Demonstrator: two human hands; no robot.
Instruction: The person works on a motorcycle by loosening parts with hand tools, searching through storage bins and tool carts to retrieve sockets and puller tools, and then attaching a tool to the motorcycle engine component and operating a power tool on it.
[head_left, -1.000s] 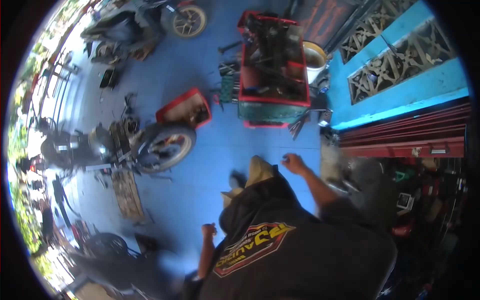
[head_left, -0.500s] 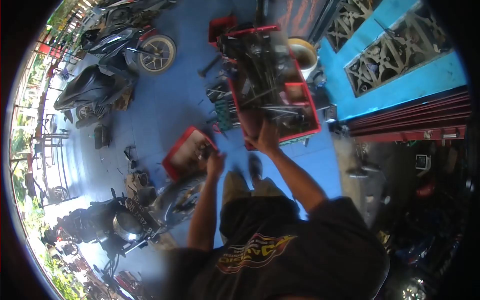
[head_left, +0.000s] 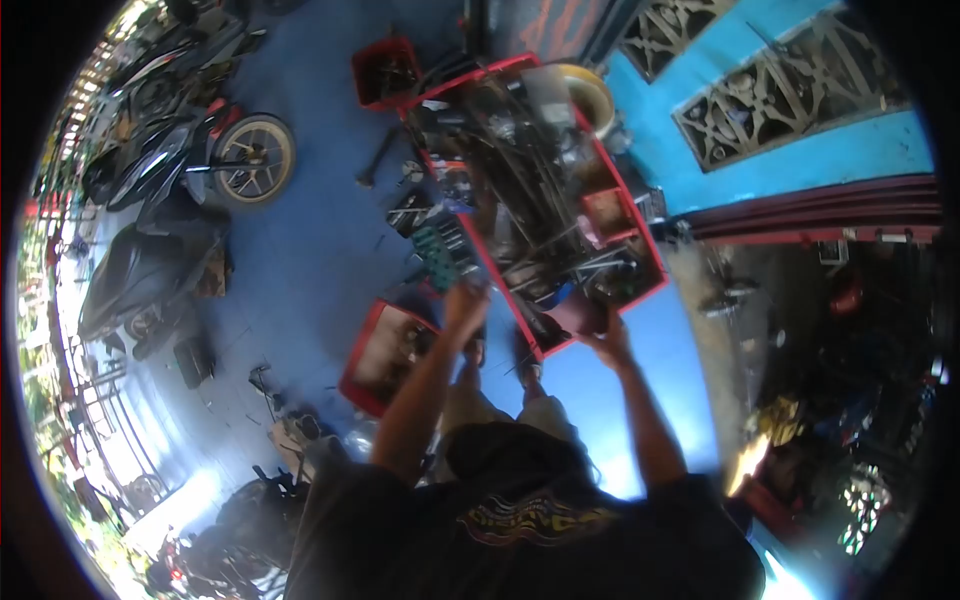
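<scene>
My right hand [head_left: 608, 342] is at the near end of a large red toolbox [head_left: 655, 280], its fingers closed on the edge of a reddish-brown rounded piece [head_left: 572, 314] whose kind I cannot make out. Long metal tools [head_left: 520, 150] fill the box behind it. My left hand [head_left: 466, 308] hovers left of the box with curled, blurred fingers; whatever they hold, if anything, is hidden. Just beyond it lies a green socket case [head_left: 432, 255]. A smaller red bin [head_left: 362, 358] with small parts inside sits below and left of that hand.
Parked motorcycles [head_left: 150, 250] line the left side, one showing a wheel [head_left: 253, 158]. A hammer-like tool [head_left: 378, 158] lies on the blue floor [head_left: 320, 220]. A bucket [head_left: 588, 98] stands behind the toolbox, beside a turquoise wall [head_left: 800, 150]. Another red bin [head_left: 385, 75] is at the back.
My left hand has moved from the smaller red bin toward the socket case. My right hand and the reddish-brown piece have shifted right along the toolbox's near end. The view has turned.
</scene>
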